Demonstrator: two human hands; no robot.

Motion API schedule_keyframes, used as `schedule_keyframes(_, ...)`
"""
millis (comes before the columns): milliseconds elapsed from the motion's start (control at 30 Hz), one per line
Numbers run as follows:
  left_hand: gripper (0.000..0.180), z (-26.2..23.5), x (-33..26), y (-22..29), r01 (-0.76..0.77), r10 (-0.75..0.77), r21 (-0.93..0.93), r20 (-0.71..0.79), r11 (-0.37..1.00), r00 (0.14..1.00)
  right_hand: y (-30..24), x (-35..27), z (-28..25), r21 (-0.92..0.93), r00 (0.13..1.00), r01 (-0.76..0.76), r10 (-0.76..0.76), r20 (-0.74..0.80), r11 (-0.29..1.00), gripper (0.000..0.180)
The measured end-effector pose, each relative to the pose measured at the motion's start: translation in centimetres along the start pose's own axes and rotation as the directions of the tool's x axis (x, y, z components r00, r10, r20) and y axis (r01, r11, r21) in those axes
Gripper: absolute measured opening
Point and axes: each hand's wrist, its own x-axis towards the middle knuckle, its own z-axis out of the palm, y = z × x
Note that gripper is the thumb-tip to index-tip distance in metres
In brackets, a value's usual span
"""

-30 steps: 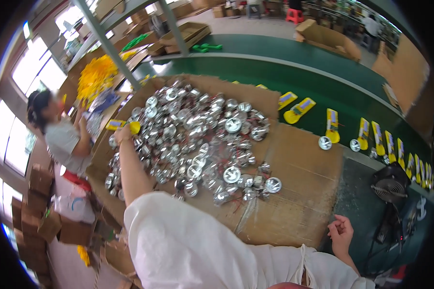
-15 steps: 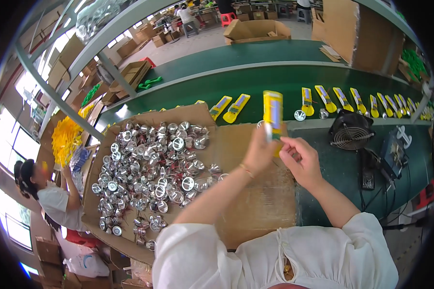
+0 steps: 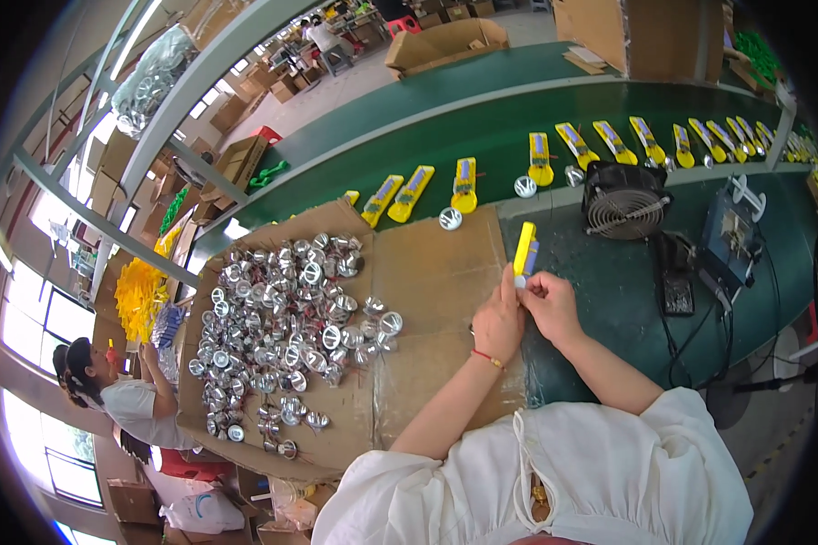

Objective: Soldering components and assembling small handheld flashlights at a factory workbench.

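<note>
Upright between my hands is a yellow plastic casing (image 3: 523, 245) with a bluish-purple block along its side, seen nearly edge-on. My left hand (image 3: 498, 322) is closed round its lower end, the fingers pointing up along it. The fingers of my right hand (image 3: 552, 309) are bent and pinch at the same lower end; a small pale part shows there, too little to name. Just beyond the hands, another yellow casing (image 3: 464, 186) lies on the green belt, with a silver reflector cup (image 3: 450, 218) beside its round end.
An open cardboard box (image 3: 436, 300) to the left holds many silver reflector cups (image 3: 291, 309). More yellow casings (image 3: 613, 143) line the green belt (image 3: 354, 186). At right stand a black fan (image 3: 624, 202) and a grey-blue device (image 3: 732, 227) with cables. A co-worker (image 3: 132, 400) sits far left.
The view has shifted. The held casing has turned from broadside to nearly edge-on. My right hand has closed in beside the left at its lower end.
</note>
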Motion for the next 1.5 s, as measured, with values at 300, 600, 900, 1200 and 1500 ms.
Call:
schedule_keyframes(300,0.062,-0.9,0.5,0.1,0.079,-0.081,0.022,0.082,0.997,0.993,-0.3,0.7,-0.2,0.003,1.0,-0.013,0.013,0.016,1.0,0.014)
schedule_keyframes(600,0.05,-1.9,-0.6,1.1,0.13,-0.119,-0.051,0.169,0.99,0.978,-2.9,0.1,-1.4,0.429,0.918,-0.396,0.337,0.21,0.812,0.009)
schedule_keyframes(900,0.025,-2.3,-0.5,1.6,0.094,-0.096,0.019,0.189,0.995,0.977,-2.5,-1.0,-1.4,0.44,0.985,-0.174,0.156,0.075,0.881,0.009)
schedule_keyframes(1200,0.019,-2.3,-0.3,2.3,-0.011,0.001,0.107,0.095,0.994,0.995,-2.9,-0.7,-3.0,0.467,0.95,-0.31,0.247,0.193,0.828,0.01)
schedule_keyframes(1500,0.02,-1.8,-0.5,3.5,0.055,-0.076,0.148,0.14,0.987,0.987,-0.9,-1.1,-2.1,0.356,1.0,-0.003,-0.002,0.013,0.934,0.011)
